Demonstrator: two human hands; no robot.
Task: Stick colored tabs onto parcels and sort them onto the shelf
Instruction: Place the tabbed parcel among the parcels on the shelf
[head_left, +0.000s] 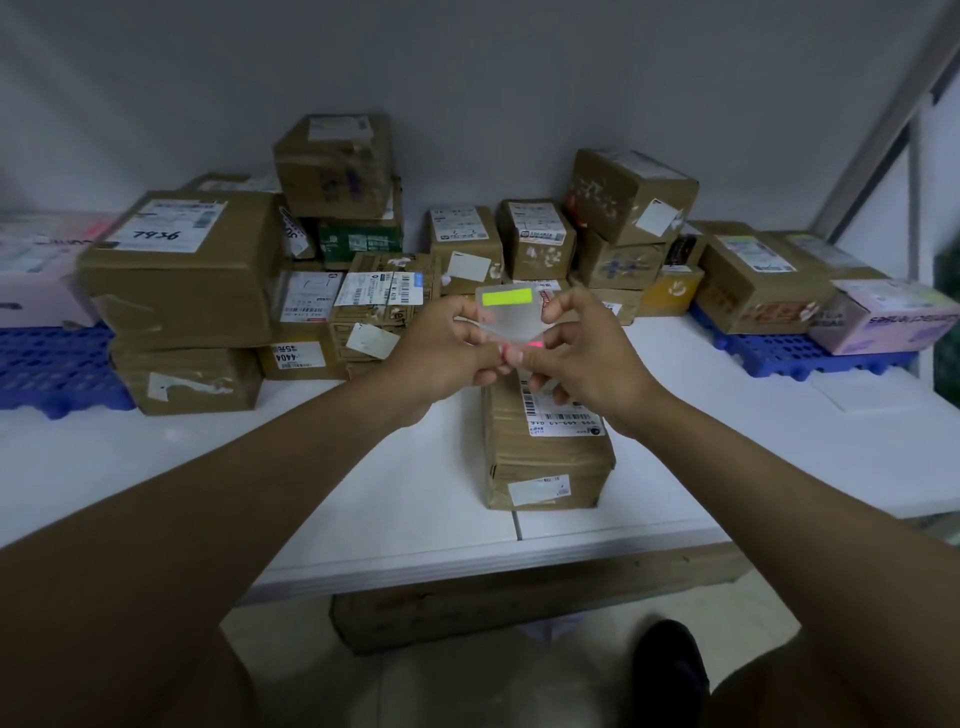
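Observation:
Both hands hold a small clear backing sheet of tabs (506, 314) above the table. A yellow-green tab (507, 297) sits along its top and a pink tab (530, 344) shows at its lower edge. My left hand (449, 353) pinches the sheet's left side. My right hand (582, 348) pinches its right side and lower edge by the pink tab. Just below the hands a long brown parcel (545, 457) with a white barcode label lies on the white table (395, 499).
Several brown cardboard parcels are stacked along the back wall, a big one (182, 270) at the left and another (748, 280) at the right. Blue plastic pallets (52, 369) (810, 353) lie at both sides. A pink box (893, 317) sits far right. A carton (519, 603) lies under the table.

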